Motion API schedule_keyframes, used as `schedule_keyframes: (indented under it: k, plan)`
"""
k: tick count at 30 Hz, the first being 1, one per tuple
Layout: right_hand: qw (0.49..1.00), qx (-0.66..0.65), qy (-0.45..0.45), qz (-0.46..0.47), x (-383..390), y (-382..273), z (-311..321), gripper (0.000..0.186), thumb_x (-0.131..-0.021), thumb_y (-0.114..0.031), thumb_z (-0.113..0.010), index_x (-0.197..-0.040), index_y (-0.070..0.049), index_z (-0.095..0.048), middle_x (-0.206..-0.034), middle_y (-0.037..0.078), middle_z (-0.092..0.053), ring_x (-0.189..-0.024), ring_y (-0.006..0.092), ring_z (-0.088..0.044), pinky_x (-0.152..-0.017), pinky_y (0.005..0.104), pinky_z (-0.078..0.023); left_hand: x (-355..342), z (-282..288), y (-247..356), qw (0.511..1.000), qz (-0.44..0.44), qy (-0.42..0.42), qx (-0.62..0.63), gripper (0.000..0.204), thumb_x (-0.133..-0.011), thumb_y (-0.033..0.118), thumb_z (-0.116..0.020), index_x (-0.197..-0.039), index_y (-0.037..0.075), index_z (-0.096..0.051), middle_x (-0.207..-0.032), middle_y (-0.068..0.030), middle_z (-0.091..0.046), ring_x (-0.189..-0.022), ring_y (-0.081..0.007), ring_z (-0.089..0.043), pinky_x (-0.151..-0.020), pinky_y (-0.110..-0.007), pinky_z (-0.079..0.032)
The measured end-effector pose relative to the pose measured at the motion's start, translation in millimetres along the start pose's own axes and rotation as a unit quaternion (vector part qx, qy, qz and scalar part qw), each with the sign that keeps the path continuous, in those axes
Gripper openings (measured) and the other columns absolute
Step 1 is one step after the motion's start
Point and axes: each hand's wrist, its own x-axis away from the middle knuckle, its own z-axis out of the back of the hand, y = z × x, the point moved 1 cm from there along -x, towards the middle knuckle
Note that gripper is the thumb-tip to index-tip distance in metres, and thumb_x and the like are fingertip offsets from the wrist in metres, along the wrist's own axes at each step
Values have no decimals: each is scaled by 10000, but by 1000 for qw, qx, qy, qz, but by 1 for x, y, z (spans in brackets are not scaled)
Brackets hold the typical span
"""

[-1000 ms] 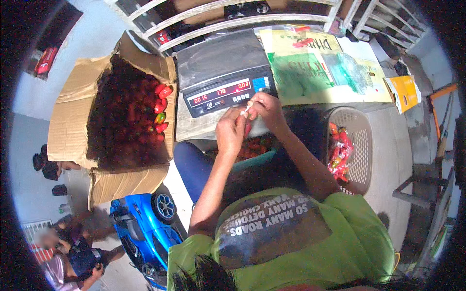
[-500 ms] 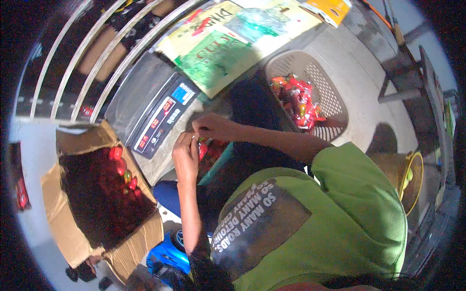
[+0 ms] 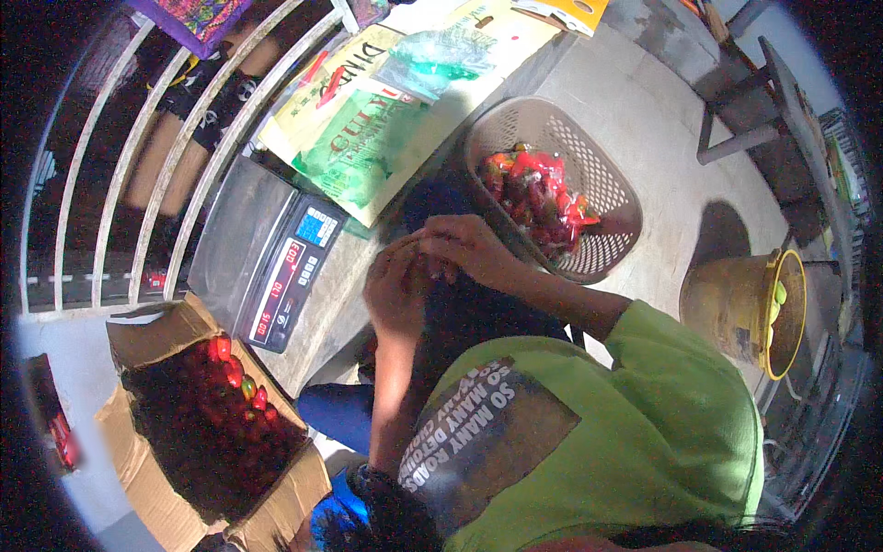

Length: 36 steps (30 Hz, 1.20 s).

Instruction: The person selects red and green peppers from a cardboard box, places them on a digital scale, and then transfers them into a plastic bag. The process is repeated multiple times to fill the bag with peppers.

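My left hand (image 3: 394,287) and my right hand (image 3: 460,247) meet over my dark-clothed lap, fingers curled and pressed together. What they pinch is too shaded to make out. To the right of them stands a grey-brown perforated plastic basket (image 3: 618,207), holding clear bags of red peppers (image 3: 543,198), a few orange or green. Left of my hands is a dark digital scale (image 3: 235,216) with a lit red display. Lower left, an open cardboard box (image 3: 138,460) contains red and green peppers (image 3: 235,375), its inside mostly in shadow.
Green and yellow printed plastic bags (image 3: 359,152) lie on the ledge beyond the scale. White metal bars (image 3: 166,166) run along the upper left. A yellow-rimmed bucket (image 3: 727,308) with pale green items stands at the right, near a dark wooden frame (image 3: 736,138).
My joined hands have shifted right, nearer the basket, and the view has turned slightly. The red contents and green edge seen below my hands before no longer show.
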Motion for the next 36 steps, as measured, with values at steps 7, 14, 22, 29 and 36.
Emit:
schedule_keyframes:
  k: [7,14,22,29,36]
  plan:
    - [985,78,157,2,15,-18,85,152,-898,-141,-518,-846,1,-526,-686,29,-545,-673,116,-548,-563,274,-450,-44,-27,46,995,-86,-45,-32,353,-808,71,-584,-1160,81,-589,-1227,-157,-541,-1130,-314,-518,-970,-396,-386]
    - [875,446,154,-109,29,105,179,143,-824,-124,-547,-782,10,-524,-729,203,-566,-714,331,-582,-673,417,-459,-11,39,23,997,40,-47,-53,281,-826,45,-563,-1105,26,-598,-1178,-163,-560,-1108,-304,-531,-943,-360,-400]
    - [825,516,230,35,-97,128,196,205,-859,-173,-528,-966,1,-554,-921,223,-592,-886,404,-563,-756,470,-441,59,84,-11,986,151,39,-58,195,-841,31,-562,-1020,15,-636,-935,-97,-599,-861,-186,-555,-814,-281,-419]
    - [803,490,213,265,-279,149,132,253,-851,-196,-555,-1058,-56,-595,-1076,155,-589,-1025,343,-539,-863,441,-433,88,97,0,967,223,103,-71,203,-857,75,-574,-1042,21,-638,-935,-90,-617,-874,-179,-556,-820,-285,-418]
    - [876,402,205,168,-308,219,163,357,-848,-238,-549,-1159,-64,-569,-1137,150,-569,-1099,311,-496,-967,408,-367,97,112,-9,953,261,128,-79,187,-863,58,-560,-1025,14,-643,-970,-113,-636,-916,-199,-578,-845,-291,-421]
